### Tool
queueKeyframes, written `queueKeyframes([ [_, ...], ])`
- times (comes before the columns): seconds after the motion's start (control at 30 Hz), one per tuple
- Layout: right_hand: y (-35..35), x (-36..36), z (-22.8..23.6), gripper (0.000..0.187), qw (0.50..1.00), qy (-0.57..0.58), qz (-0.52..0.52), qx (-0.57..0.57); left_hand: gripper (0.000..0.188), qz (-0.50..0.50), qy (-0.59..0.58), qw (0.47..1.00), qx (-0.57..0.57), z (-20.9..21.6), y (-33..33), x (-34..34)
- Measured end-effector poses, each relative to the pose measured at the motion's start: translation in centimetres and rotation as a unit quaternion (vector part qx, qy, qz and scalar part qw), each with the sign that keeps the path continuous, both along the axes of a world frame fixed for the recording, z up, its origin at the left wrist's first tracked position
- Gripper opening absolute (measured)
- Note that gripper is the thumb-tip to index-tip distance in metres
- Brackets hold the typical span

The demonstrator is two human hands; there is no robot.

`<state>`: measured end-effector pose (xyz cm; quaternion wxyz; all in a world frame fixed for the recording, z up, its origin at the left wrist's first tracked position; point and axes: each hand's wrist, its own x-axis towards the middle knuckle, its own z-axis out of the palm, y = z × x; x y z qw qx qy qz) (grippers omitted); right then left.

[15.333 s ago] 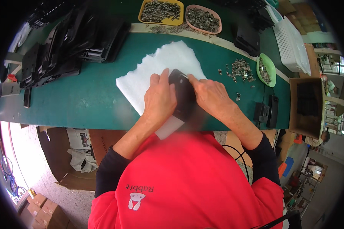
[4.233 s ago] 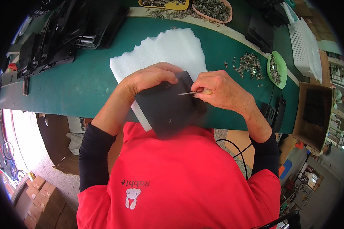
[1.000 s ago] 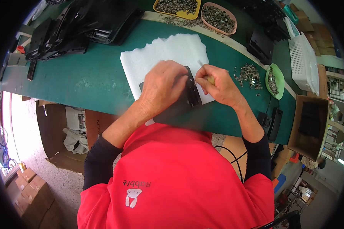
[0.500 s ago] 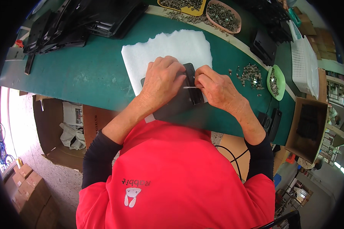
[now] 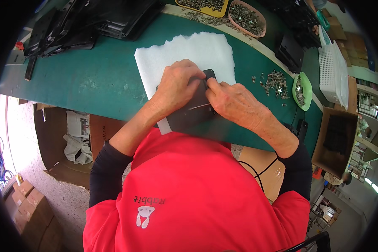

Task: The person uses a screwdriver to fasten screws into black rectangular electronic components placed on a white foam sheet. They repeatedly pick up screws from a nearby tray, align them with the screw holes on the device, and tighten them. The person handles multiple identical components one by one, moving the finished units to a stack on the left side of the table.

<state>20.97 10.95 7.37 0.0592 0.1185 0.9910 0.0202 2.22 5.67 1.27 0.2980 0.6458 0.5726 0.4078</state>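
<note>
A flat black plastic panel (image 5: pixel 189 119) lies partly over a white foam sheet (image 5: pixel 197 48) at the bench's front edge. My left hand (image 5: pixel 177 86) rests over the panel with bent fingers, the fingertips closed at its raised far right edge. Against that same edge, my right hand (image 5: pixel 233 101) presses with its fingers drawn together. From beneath the right hand a thin pale rod (image 5: pixel 199 106) sticks out to the left, across the panel. The right fingertips and what lies under them are partly hidden.
Loose small metal clips (image 5: pixel 276 84) lie right of the foam, beside a green bowl (image 5: pixel 303 91) of them. A pink tray (image 5: pixel 247 20) and a yellow tray (image 5: pixel 203 5) hold more. Black panels (image 5: pixel 122 21) are stacked far left. A white basket (image 5: pixel 332 71) stands right.
My right hand has shifted slightly left and now covers more of the panel's edge. The thin rod has moved lower and left with it. My left hand stays nearly in place.
</note>
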Motion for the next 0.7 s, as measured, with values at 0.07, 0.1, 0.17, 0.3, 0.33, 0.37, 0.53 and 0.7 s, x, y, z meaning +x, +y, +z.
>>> queueKeyframes([
  [0.07,0.3,-0.1,0.1,0.006,1.000,0.002,-0.005,-0.026,0.018,0.002,0.001,1.000,-0.008,0.1,0.0,0.0],
  [0.1,0.4,0.0,0.0,0.007,0.999,0.020,-0.007,-0.046,0.019,0.003,0.002,1.000,-0.007,0.1,-0.1,-0.1],
  [0.17,1.0,0.4,-0.5,0.010,0.995,0.056,-0.012,-0.086,0.021,0.006,0.001,1.000,-0.010,0.3,-0.2,-0.1],
  [0.3,2.7,1.8,-2.9,0.021,0.918,0.268,-0.121,-0.268,0.027,0.013,0.000,1.000,-0.017,0.5,-0.1,0.0],
  [0.33,2.3,2.3,-3.1,0.025,0.904,0.268,-0.175,-0.284,0.029,0.014,0.001,1.000,-0.014,0.5,-0.1,0.0],
  [0.37,2.0,2.6,-3.0,0.029,0.887,0.268,-0.229,-0.299,0.029,0.012,0.000,1.000,-0.019,0.5,-0.1,-0.1],
  [0.53,0.2,2.3,-1.4,0.024,0.686,0.204,-0.458,-0.527,0.031,-0.005,0.014,0.998,-0.053,0.7,0.3,-0.2],
  [0.7,0.7,1.8,-1.2,0.022,0.685,0.174,-0.468,-0.530,0.031,0.000,0.030,0.998,-0.058,0.9,0.3,0.0],
])
